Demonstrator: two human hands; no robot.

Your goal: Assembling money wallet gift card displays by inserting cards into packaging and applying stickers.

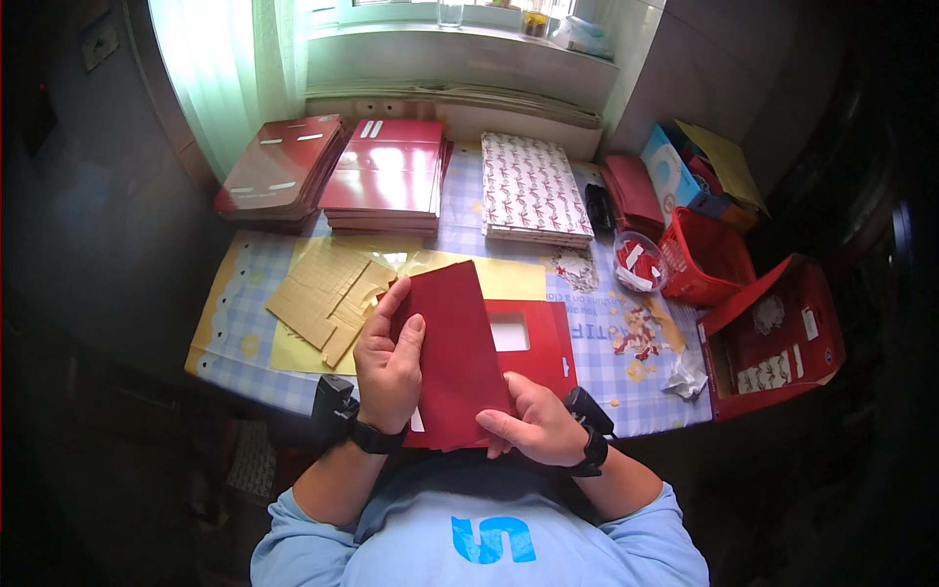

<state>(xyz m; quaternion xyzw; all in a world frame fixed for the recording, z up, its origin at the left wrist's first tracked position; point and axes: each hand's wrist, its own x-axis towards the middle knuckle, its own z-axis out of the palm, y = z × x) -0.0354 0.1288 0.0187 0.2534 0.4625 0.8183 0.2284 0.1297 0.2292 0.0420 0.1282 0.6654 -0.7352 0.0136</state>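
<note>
A flat dark red card piece [455, 342] is held tilted between my two hands over the near edge of the table. My left hand [389, 377] is closed on its left edge, thumb on the front and fingers behind. At its lower right corner, my right hand [540, 426] pinches it between thumb and fingers. I cannot tell whether it is one layer or several. Behind it and partly covered lies a brighter red flat packaging piece [553, 362] with a white window area and a hanging slot. A yellow sticker sheet [328, 293], partly peeled, lies left of my left hand.
Stacks of red folders [284, 166] and red glossy card [383, 171] stand at the back left. A patterned white stack [533, 186] is at the back centre. On the right are a round tub [639, 262], a red basket [699, 259], paper scraps [636, 333] and an open red box [773, 342].
</note>
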